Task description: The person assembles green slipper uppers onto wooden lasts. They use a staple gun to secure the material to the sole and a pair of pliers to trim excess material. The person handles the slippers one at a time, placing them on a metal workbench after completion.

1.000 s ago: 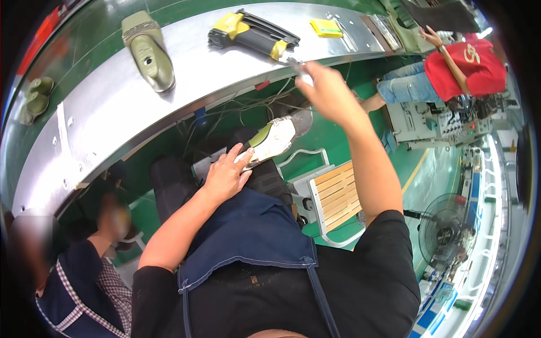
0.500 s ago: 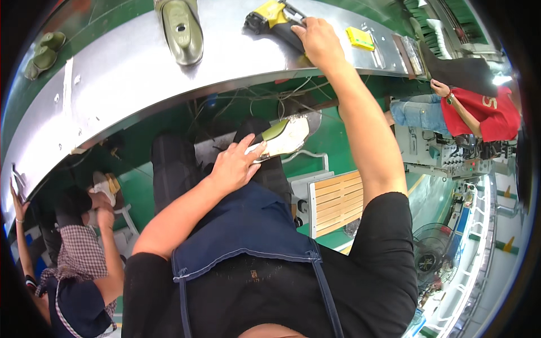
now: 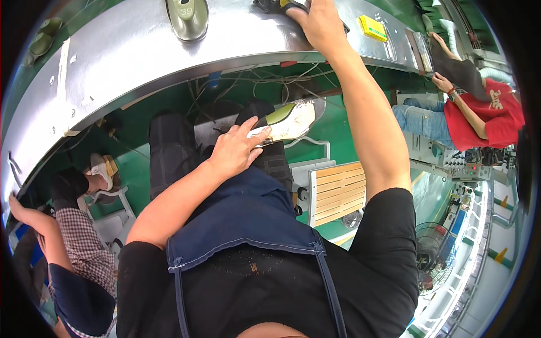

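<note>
My left hand (image 3: 235,149) curls round a shoe last (image 3: 280,115) held low above my lap. The last is olive green on one side, and a pale cream, uneven layer covers its sole side. Over the metal bench, my right hand (image 3: 326,28) closes on a black and yellow hand tool (image 3: 271,6), perhaps a stapler. Most of that tool is hidden behind my fingers or cut off by the upper edge. Another green last (image 3: 187,23) rests on the bench to its left.
A small yellow box (image 3: 373,28) sits on the bench (image 3: 124,62) right of the tool. Loose cables (image 3: 265,79) hang below the bench edge. A slatted wooden seat (image 3: 338,192) stands at my right. One person (image 3: 84,276) sits at left; another in red (image 3: 490,115) is at right.
My right hand has closed further round the tool, whose handle has swung rightward. The bench and its objects sit higher in view. My left hand keeps hold of the last.
</note>
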Demonstrator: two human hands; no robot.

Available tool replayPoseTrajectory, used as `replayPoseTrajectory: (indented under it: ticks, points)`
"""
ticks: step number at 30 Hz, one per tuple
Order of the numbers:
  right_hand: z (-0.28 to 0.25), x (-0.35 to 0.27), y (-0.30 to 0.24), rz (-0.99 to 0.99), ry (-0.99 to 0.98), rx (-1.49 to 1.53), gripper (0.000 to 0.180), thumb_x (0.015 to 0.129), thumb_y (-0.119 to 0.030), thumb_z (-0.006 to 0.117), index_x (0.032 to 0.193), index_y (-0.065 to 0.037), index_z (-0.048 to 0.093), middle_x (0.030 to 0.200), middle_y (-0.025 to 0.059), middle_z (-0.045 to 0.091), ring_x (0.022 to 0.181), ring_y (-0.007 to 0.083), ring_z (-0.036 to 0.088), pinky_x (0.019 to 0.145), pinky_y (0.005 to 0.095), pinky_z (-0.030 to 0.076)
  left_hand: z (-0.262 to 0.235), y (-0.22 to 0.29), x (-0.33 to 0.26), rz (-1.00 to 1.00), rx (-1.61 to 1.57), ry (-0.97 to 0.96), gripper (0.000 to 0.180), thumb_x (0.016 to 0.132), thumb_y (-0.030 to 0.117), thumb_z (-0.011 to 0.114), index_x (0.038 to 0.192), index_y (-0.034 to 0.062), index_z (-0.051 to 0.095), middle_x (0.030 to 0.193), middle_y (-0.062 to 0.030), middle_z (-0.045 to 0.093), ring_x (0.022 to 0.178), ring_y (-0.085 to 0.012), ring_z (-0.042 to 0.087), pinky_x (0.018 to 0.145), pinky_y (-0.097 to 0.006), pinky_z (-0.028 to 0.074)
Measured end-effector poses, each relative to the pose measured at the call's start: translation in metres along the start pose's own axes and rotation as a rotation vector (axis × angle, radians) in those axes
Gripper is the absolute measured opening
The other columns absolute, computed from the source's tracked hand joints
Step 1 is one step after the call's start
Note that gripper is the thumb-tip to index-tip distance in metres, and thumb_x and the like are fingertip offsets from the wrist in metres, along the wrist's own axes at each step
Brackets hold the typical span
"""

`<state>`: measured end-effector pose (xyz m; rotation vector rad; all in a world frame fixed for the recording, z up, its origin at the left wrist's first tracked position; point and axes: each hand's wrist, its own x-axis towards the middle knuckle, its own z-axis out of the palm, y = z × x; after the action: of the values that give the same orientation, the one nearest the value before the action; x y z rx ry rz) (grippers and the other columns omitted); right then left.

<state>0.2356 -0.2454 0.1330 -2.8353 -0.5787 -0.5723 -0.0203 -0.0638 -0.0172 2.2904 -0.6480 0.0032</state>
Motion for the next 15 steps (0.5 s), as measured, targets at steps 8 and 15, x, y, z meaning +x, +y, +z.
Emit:
replayPoseTrajectory:
  ticks: [8, 15]
  points:
    - [-0.037, 0.000, 0.013, 0.081, -0.422, 0.032, 0.048, 0.089, -0.035, 0.078, 0.114, 0.004, 0.064, 0.098, 0.0222, 0.071, 0.086, 0.0377, 0.068, 0.080, 0.0448, 0.054, 0.002, 0.002, 0.000, -0.023, -0.015, 0.004, 0.062, 0.082, 0.020, 0.084, 0.141, 0.0252, 0.066, 0.148, -0.0184, 0.055, 0.104, -0.0362, 0.068, 0.081, -0.046, 0.061]
    - [-0.138, -0.116, -0.057, 0.636, -0.648, 0.829, 0.035, 0.078, -0.018, 0.083, 0.105, -0.001, 0.068, 0.088, 0.0007, 0.067, 0.077, 0.0083, 0.062, 0.068, 0.0280, 0.050, 0.002, 0.003, -0.002, -0.036, -0.031, 0.009, 0.061, 0.081, 0.021, 0.085, 0.139, 0.0263, 0.068, 0.146, -0.0178, 0.056, 0.103, -0.0346, 0.068, 0.080, -0.046, 0.061]
